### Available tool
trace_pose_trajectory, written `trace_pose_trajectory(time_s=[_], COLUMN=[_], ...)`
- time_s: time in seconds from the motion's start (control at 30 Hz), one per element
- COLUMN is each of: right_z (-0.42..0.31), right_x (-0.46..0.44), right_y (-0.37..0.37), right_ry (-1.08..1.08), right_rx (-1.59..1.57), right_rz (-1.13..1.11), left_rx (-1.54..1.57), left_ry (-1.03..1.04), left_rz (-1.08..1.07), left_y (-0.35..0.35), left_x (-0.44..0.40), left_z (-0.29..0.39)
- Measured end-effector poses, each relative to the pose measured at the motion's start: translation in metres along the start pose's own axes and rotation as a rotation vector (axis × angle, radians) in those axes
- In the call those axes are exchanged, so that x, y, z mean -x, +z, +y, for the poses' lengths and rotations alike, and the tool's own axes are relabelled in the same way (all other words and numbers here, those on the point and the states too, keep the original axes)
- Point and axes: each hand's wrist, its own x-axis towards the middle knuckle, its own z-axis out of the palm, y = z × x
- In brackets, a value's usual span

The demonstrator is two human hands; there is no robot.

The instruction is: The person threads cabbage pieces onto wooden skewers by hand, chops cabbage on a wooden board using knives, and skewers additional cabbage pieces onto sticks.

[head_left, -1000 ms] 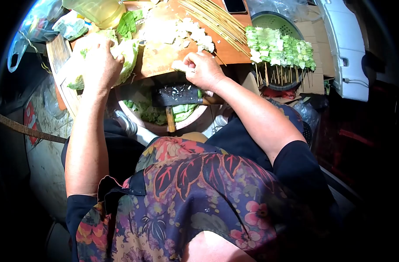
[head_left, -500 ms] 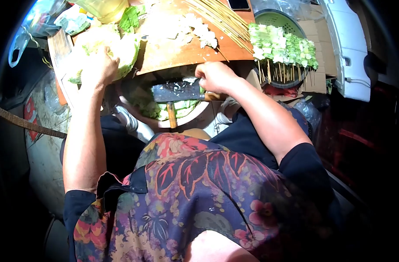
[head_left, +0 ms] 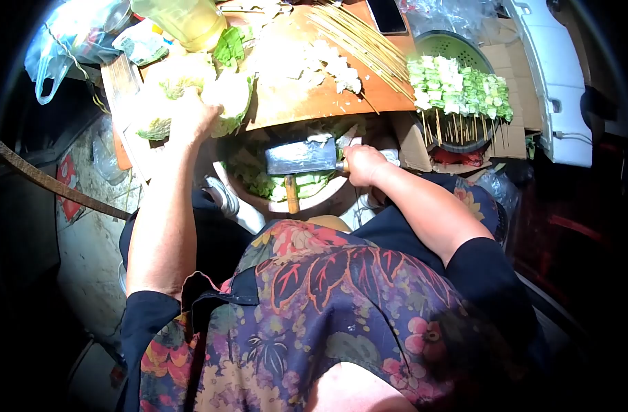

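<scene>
My right hand (head_left: pixel 366 165) is wrapped round the handle of a cleaver (head_left: pixel 301 157), whose broad blade lies level over a basin (head_left: pixel 262 209) of cut green leaves. White scraps stick to the blade. From under it a second wooden handle (head_left: pixel 292 196) points toward me; what it belongs to is hidden. My left hand (head_left: pixel 196 118) is at the cabbage (head_left: pixel 233 96) on the left of the board, its fingers bent against the pale leaves. Glare washes out part of the cabbage and fingertips.
Bamboo skewers (head_left: pixel 358 41) and white scraps (head_left: pixel 331 65) lie on the orange board (head_left: pixel 286 108). Skewered leaf pieces (head_left: pixel 458 89) rest across a green colander (head_left: pixel 454 47) at the right. A phone (head_left: pixel 387 15), a yellowish container (head_left: pixel 190 20) and a blue plastic bag (head_left: pixel 70 51) stand around.
My right hand has closed round the cleaver's handle, having been above it near the board's edge. My left hand stays at the cabbage. The whole view has shifted slightly.
</scene>
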Motion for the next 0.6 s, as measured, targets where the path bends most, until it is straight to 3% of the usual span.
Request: trace_pose_trajectory(time_s=[0.13, 0.2, 0.3, 0.33, 0.43, 0.47, 0.5, 0.6], right_z=[-0.02, -0.018, 0.017, 0.017, 0.031, 0.028, 0.02, 0.0], right_x=[0.029, 0.056, 0.081, 0.095, 0.107, 0.111, 0.115, 0.116], right_y=[-0.061, -0.085, -0.105, -0.122, -0.123, -0.125, -0.13, -0.139], right_ry=[-0.061, -0.105, -0.253, -0.211, -0.108, -0.087, -0.087, -0.025], right_rx=[-0.021, -0.157, -0.372, -0.469, -0.955, -1.022, -1.024, -0.986], right_rz=[-0.022, -0.095, -0.118, -0.153, -0.156, -0.118, -0.117, 0.115], left_rx=[0.086, 0.217, 0.292, 0.294, 0.047, -0.022, -0.091, -0.155], left_ry=[0.032, -0.084, -0.099, -0.092, 0.032, 0.042, 0.052, 0.084], left_rz=[-0.021, -0.132, -0.201, -0.201, -0.191, -0.074, 0.043, -0.012], left_y=[-0.001, -0.001, 0.0, 0.003, 0.005, 0.008, 0.007, 0.008], left_x=[-0.002, -0.007, -0.004, -0.008, -0.007, 0.0, 0.008, 0.017], left_z=[0.005, 0.009, 0.018, 0.017, 0.025, 0.031, 0.04, 0.053])
